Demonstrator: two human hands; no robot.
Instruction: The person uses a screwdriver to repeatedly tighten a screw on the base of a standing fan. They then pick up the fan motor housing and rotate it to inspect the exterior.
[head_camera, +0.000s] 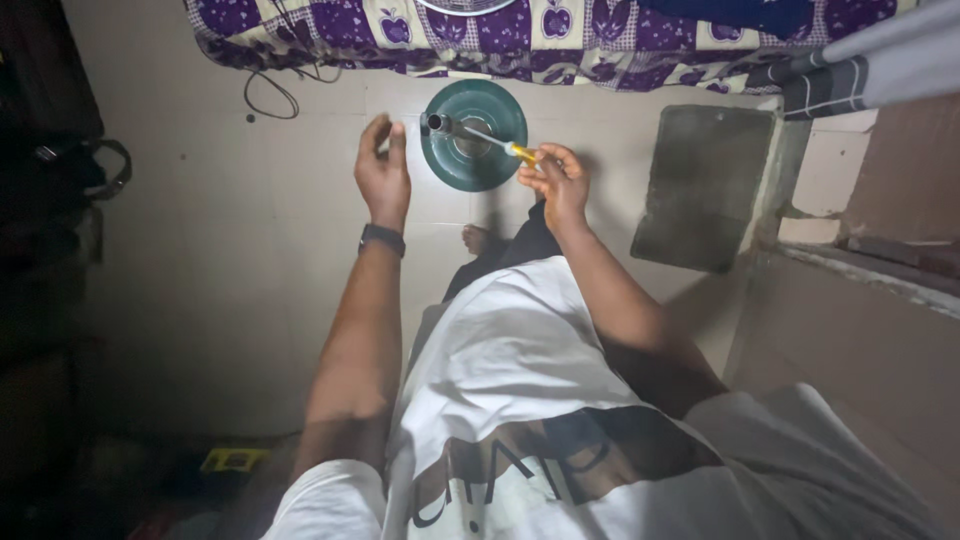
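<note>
- White shirt (520, 370) fills the lower frame.
- Right hand (558, 185) pinches a yellow-handled screwdriver (492, 142), tip over the green round base (473, 135), upper centre.
- Left hand (383, 170) hovers beside, loosely open, empty.

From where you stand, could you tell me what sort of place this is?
Most likely a bedroom or living room in a home, dimly lit. A bed with a purple patterned sheet runs along the top, the floor is pale tile, and a round green fan base sits on it.
</note>
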